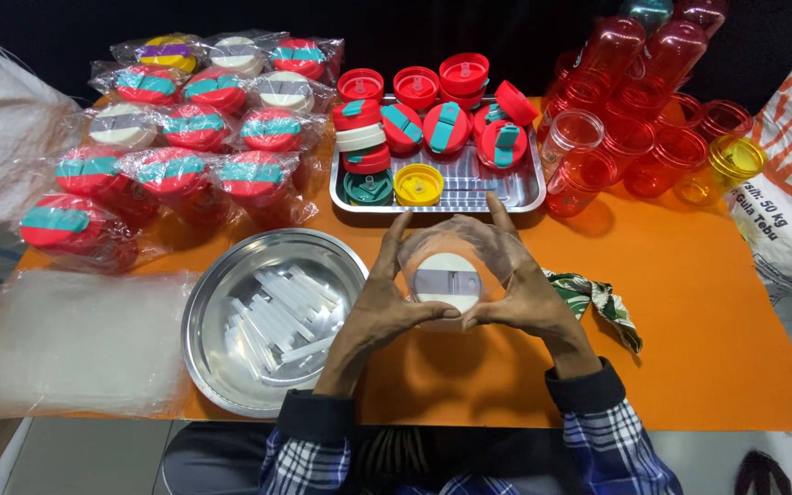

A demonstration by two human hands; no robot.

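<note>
Left hand (pixel 379 307), right hand (pixel 522 295) – fingers closed round clear cup (pixel 448 275), white lid; base seemingly hidden

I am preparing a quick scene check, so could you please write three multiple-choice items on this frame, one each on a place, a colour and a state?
1. Where is the round metal bowl?
A. beside the left hand
B. on the tray
C. behind the cups

2. What colour is the lid of the held cup?
A. green
B. white
C. yellow

3. How is the clear cup held?
A. by one hand
B. untouched
C. between both hands

Answers: 1 A, it lies just by the left hand. 2 B, the top is white. 3 C, the right hand grips too.
</note>
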